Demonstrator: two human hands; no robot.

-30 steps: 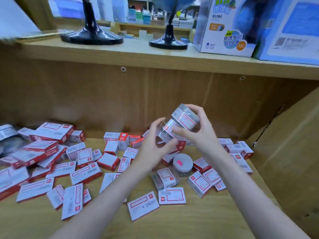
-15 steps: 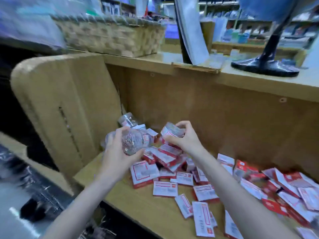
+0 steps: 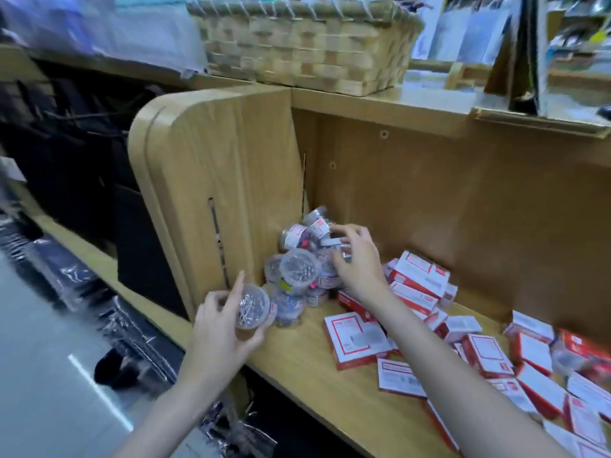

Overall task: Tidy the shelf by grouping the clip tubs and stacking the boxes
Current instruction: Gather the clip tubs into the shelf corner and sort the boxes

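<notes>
Left hand (image 3: 221,325) grips one clear clip tub (image 3: 254,309) at the shelf's (image 3: 314,368) front-left edge. Right hand (image 3: 357,259), fingers curled, rests on the tub pile (image 3: 299,259) in the left corner — whether it holds one cannot be told. Red-white boxes (image 3: 420,276) lie scattered to the right

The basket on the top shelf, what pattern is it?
Woven tan-and-beige checker weave basket, seen in the head view.

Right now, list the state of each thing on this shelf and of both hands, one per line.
Left hand: its grip holds a clear clip tub at the shelf's front left edge.
Right hand: fingers curled on a tub at the pile's right side.
Tub pile: heaped in the left corner against the side panel.
Red and white boxes: scattered loose, not stacked.
Woven basket: upright on the top ledge.
</notes>
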